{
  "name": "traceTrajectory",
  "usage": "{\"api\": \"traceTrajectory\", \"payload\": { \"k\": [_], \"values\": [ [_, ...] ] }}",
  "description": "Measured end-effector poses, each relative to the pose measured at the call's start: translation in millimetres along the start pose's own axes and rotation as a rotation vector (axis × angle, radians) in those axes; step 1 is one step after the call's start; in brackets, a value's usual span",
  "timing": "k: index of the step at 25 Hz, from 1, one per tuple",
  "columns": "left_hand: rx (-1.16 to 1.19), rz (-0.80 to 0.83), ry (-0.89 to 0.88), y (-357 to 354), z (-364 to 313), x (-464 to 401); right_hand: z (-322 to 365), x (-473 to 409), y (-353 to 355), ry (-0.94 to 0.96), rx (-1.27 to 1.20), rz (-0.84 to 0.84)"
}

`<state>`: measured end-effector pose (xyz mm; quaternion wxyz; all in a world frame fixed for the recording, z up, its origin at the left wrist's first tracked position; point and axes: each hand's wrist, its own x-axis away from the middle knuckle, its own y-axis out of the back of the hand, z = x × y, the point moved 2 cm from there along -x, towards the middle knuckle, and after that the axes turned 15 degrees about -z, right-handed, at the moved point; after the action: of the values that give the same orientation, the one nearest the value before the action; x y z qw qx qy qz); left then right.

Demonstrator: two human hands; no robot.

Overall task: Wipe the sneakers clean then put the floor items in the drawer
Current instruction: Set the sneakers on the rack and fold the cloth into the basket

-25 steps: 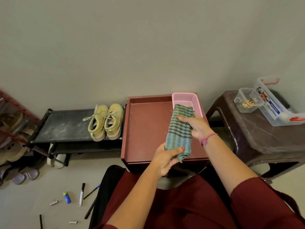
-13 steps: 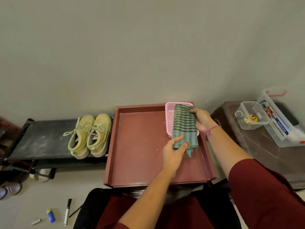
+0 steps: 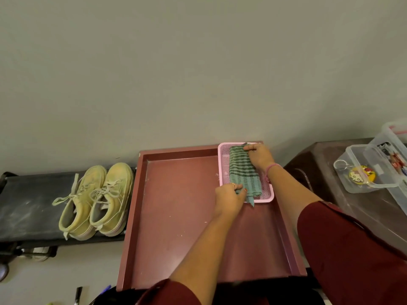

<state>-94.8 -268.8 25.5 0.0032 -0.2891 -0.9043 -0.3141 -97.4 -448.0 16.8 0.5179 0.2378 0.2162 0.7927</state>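
Where plain grey wall (image 3: 198, 62) meets floor, open maroon drawer (image 3: 176, 216) sits between black shoe rack (image 3: 28, 205) and brown stool (image 3: 319, 164). Yellow sneakers (image 3: 97, 201) side by side on rack, toes toward wall, long axis near-far. Green striped cloth (image 3: 243, 172) lies lengthwise in pink basket (image 3: 222, 164), drawer's far right corner. Left hand (image 3: 229, 199) pinches cloth's near end; right hand (image 3: 259, 156) grips far end. Marker (image 3: 77, 294) on floor.

no legible text, labels too blurred
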Motion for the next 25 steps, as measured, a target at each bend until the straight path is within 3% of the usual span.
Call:
{"api": "traceTrajectory", "payload": {
  "k": [7, 11, 16, 19, 25],
  "values": [
    [-0.794, 0.169, -0.287, -30.0, 7.4, -46.4, -20.0, -18.3, -32.7, 0.102, 0.351, 0.16],
    [-0.811, 0.216, -0.277, -39.5, 11.1, -51.2, -25.7, -25.9, -41.8, 0.24, 0.442, 0.121],
    [-0.693, 0.189, -0.472, -47.1, 21.9, -40.1, -37.7, -29.4, -51.4, 0.303, 0.617, 0.001],
    [-0.713, 0.219, -0.457, -46.4, 22.4, -40.0, -39.8, -24.9, -58.5, 0.529, 0.812, -0.019],
    [-0.708, 0.269, -0.398, -52.5, 19.0, -31.1, -39.6, -24.5, -60.3, 0.477, 0.921, 0.009]
  ]
}}
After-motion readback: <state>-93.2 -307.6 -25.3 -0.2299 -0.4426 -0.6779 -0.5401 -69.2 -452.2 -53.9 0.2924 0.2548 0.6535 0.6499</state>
